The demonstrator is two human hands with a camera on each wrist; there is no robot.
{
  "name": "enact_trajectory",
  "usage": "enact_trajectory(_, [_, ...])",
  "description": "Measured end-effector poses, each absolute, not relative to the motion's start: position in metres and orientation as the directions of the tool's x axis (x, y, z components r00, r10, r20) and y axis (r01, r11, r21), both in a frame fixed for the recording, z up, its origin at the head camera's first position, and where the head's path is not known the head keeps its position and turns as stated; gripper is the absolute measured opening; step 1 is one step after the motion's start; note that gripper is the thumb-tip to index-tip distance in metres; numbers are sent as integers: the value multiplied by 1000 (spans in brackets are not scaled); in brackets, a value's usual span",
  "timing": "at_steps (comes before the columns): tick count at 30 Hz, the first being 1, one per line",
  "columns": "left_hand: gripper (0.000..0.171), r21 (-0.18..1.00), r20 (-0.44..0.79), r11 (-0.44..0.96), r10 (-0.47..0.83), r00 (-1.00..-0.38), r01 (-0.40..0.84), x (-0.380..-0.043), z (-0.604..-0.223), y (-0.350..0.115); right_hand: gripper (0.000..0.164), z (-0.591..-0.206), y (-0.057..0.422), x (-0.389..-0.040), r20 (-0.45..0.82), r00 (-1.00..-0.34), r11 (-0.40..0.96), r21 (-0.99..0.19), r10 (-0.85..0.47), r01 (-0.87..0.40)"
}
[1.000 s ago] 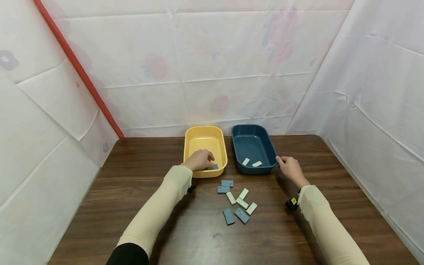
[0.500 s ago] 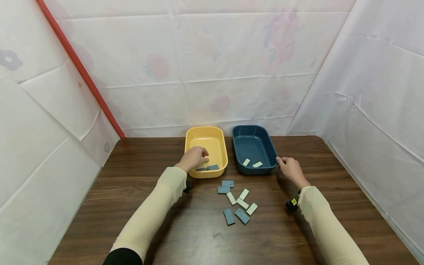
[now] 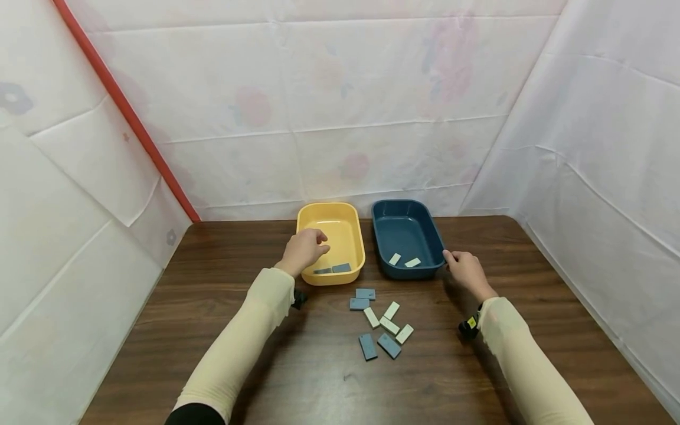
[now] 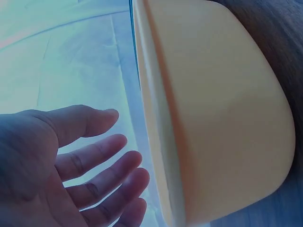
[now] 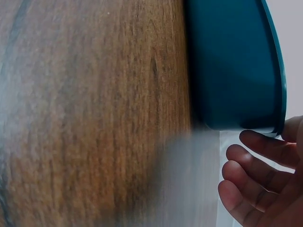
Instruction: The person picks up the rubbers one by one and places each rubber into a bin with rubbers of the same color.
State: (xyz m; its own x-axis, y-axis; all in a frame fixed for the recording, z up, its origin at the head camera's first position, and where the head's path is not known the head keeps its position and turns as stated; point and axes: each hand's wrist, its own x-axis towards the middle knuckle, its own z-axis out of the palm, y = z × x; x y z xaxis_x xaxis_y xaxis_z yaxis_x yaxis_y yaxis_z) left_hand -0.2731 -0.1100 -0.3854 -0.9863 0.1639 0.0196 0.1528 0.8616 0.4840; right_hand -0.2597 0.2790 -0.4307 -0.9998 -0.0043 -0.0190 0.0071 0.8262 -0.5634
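My left hand (image 3: 303, 251) hovers over the left rim of the yellow tray (image 3: 347, 221), fingers loosely bent and holding nothing. In the left wrist view, the fingers (image 4: 102, 194) are spread beside the tray's wall, apart from it. Two blue-grey rectangular tiles (image 3: 341, 268) lie at the near end inside that tray. At the near right corner of the dark blue tray (image 3: 398, 206), my right hand (image 3: 468, 273) pinches the rim between thumb and index finger; the right wrist view shows the other fingers bent below. Two pale green tiles (image 3: 412, 262) lie in the blue tray.
In front of the trays, several blue-grey tiles (image 3: 367, 346) and several pale green tiles (image 3: 389, 325) lie scattered on the brown wooden table (image 3: 228, 254). White patterned sheets (image 3: 329, 106) enclose the back and sides, with a red pole (image 3: 127, 112) at left.
My left hand has drawn back up and left from the near end of the yellow tray, uncovering the two blue-grey tiles there. The right hand has kept its place on the blue tray.
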Motion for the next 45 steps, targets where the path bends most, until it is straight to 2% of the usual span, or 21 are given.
enact_trajectory(17, [32,504,44,860,71,-997,84,-262,-381,-126,55,-433,275,-257,-31,-1000,817,-577,3,20])
enact_trajectory(45, [40,529,102,847,-10,-995,46,-255,-408,-166,58,-433,277,-257,-33,-999,824,-567,-5,15])
